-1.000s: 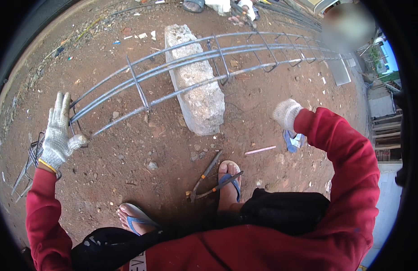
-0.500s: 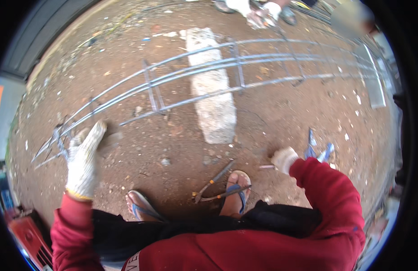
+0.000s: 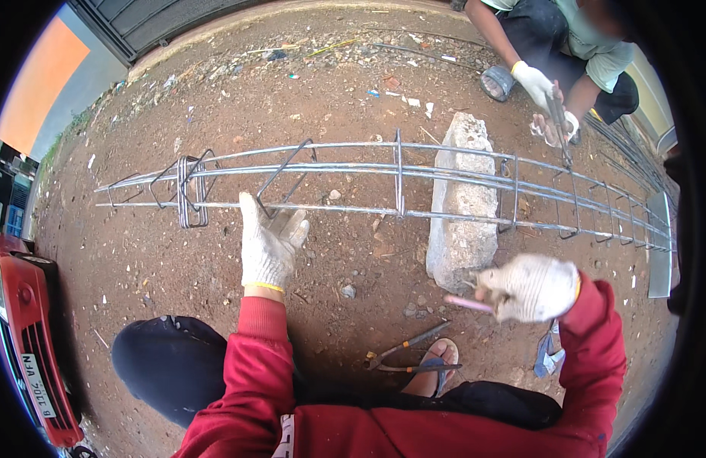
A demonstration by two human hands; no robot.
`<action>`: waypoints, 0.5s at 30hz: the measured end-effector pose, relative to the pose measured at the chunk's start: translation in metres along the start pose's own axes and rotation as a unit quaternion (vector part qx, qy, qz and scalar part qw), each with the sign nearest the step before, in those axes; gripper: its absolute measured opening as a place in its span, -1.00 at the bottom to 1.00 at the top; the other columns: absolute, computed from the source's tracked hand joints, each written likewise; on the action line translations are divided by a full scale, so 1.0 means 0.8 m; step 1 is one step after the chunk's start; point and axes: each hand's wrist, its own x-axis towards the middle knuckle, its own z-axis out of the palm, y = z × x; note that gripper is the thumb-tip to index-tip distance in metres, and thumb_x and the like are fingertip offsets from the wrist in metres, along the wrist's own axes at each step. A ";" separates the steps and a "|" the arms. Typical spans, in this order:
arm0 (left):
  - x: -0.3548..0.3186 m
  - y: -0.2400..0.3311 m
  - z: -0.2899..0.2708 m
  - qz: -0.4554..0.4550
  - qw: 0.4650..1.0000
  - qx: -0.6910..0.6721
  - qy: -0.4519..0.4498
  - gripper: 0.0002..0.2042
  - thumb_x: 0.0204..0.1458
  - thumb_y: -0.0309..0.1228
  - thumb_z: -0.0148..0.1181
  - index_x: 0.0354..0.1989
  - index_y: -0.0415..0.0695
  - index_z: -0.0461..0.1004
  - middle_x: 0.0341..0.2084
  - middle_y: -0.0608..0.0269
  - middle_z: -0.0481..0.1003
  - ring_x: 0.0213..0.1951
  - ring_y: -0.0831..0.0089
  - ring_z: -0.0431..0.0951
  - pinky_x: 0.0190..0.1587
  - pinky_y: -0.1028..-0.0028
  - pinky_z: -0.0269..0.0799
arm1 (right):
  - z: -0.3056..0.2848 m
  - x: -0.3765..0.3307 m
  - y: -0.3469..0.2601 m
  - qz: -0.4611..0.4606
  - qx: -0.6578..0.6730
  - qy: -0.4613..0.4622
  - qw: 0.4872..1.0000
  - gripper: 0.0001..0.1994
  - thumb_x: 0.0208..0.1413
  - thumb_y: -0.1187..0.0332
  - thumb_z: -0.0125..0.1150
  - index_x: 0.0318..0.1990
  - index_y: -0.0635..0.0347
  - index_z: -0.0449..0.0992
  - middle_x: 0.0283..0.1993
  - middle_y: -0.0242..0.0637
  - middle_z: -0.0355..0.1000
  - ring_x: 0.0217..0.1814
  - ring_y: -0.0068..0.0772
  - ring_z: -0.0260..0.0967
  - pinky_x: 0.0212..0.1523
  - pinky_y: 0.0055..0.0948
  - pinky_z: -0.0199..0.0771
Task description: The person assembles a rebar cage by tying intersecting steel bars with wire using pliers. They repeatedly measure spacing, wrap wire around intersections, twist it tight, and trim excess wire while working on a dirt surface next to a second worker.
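A long rebar cage [image 3: 353,208] of grey bars and bent stirrups runs across the view over a rough concrete block [image 3: 463,244]. Near its left end, several stirrups sit bunched together [image 3: 191,191]. My left hand [image 3: 267,256], in a white knitted glove, reaches up to the lower bar beside a slanted stirrup [image 3: 280,183]; its fingers are spread and appear to touch the steel. Right of the block's near end is my gloved right hand [image 3: 537,288], slightly blurred and closed round a thin pink stick [image 3: 469,304]. Something small by its fingertips is unclear.
Long-handled cutters [image 3: 406,353] lie by my sandalled foot [image 3: 441,359]; a blue-grey item [image 3: 549,353] lies to their right. Across the cage, a co-worker's gloved hands [image 3: 543,95] hold a pincer-like tool [image 3: 557,122] at it. A red car [image 3: 40,336] stands at left.
My left hand has moved right along the cage, away from its left end. My right hand has risen toward the block with the pink stick. The view has shifted, showing more of the co-worker.
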 end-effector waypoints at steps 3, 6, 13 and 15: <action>0.012 0.003 0.004 -0.011 1.000 0.017 0.004 -0.28 0.17 0.21 0.04 0.23 -0.21 0.22 0.04 -0.01 0.37 -0.07 0.13 0.49 -0.09 0.23 0.56 | -0.085 0.081 -0.053 -0.076 -0.017 0.029 0.997 -0.85 0.01 0.39 0.25 -0.24 0.18 0.57 -0.49 -0.30 0.54 -0.50 -0.36 0.50 -0.45 -0.37 0.46; 0.022 0.002 0.002 -0.039 0.998 0.029 -0.029 -0.45 0.14 0.06 0.19 0.03 -0.20 0.39 -0.15 0.06 0.48 -0.21 0.22 0.54 -0.21 0.28 0.57 | -0.116 0.179 -0.080 -0.087 0.009 0.076 0.993 -0.75 -0.06 0.27 0.34 -0.24 0.18 0.63 -0.44 -0.29 0.57 -0.42 -0.38 0.51 -0.34 -0.35 0.48; 0.025 -0.014 -0.012 0.022 0.998 0.051 -0.024 -0.68 0.05 -0.18 0.40 -0.29 -0.22 0.54 -0.40 0.18 0.56 -0.39 0.36 0.60 -0.35 0.43 0.56 | -0.112 0.295 -0.081 -0.092 -0.152 0.070 0.982 -0.75 -0.15 0.26 0.38 -0.29 0.16 0.63 -0.36 -0.21 0.56 -0.28 -0.27 0.49 -0.21 -0.27 0.45; 0.034 -0.017 -0.014 0.083 0.976 0.194 -0.047 -0.71 0.10 -0.22 0.24 -0.22 -0.24 0.52 -0.37 -0.02 0.56 -0.31 0.20 0.62 -0.31 0.31 0.55 | -0.108 0.303 -0.077 -0.104 -0.158 0.072 0.979 -0.74 -0.18 0.26 0.38 -0.29 0.13 0.64 -0.35 -0.21 0.56 -0.26 -0.22 0.50 -0.20 -0.23 0.45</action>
